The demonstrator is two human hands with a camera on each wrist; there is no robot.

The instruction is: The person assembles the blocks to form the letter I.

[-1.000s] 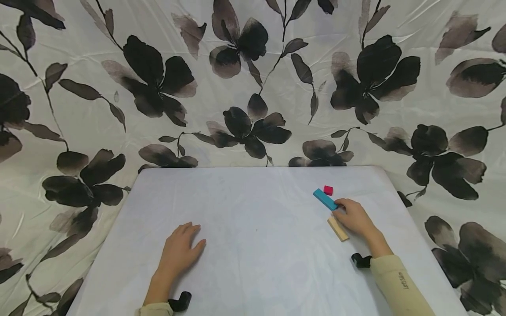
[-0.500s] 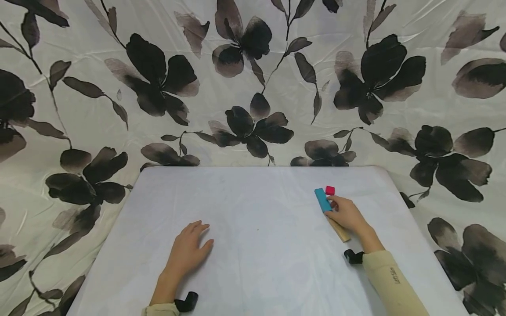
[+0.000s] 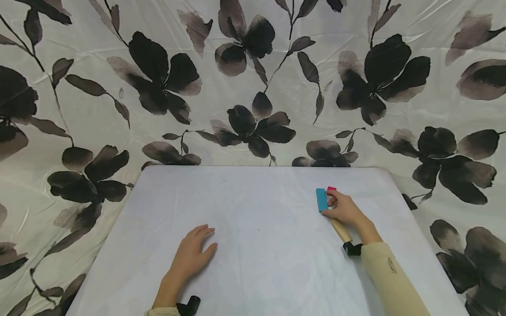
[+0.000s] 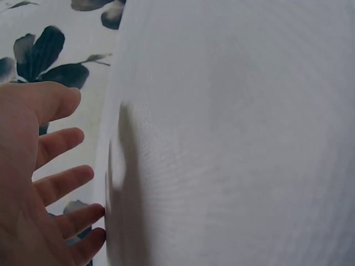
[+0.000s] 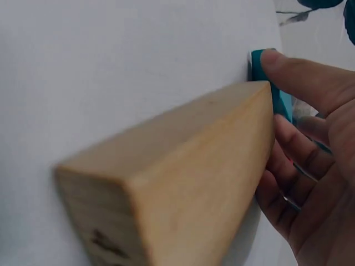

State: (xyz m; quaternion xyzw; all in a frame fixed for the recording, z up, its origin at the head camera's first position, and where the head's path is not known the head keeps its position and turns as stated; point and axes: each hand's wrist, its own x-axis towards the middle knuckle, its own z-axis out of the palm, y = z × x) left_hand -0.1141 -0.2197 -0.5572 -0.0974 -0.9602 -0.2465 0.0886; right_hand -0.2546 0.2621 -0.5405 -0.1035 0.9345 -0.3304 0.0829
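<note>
1. Right hand (image 3: 345, 210): on the white table (image 3: 253, 263), fingers bent round the blue block (image 3: 322, 199), thumb on its near long side, other fingers on the far side.
2. Blue block: flat on the table, long way pointing away from the person, right by the far right part of the table.
3. Red block (image 3: 331, 189): small, just behind the blue block, touching or nearly touching it; can't tell which. Mostly hidden by the fingers (image 3: 334, 198).
4. Wood block (image 3: 341, 230): just near of the blue block, lying under the right hand & wrist, slanting toward the person. One end close to the blue block's near end.
5. Rt wrist view: wood block (image 5: 183, 166) big & close, thumb (image 5: 299, 72) pressed on the blue block (image 5: 280, 94) just past it.
6. Left hand (image 3: 193, 254): well apart from the blue block, to its left & nearer the person. Flat on the table, palm down, fingers straight & a bit spread, holding nothing.
7. Lft wrist view: left hand (image 4: 33, 183) with loose spread fingers, beside the white table (image 4: 238, 138).
8. Flower cloth (image 3: 253, 79): black & gray flowers, behind the blue block & all round the table.
</note>
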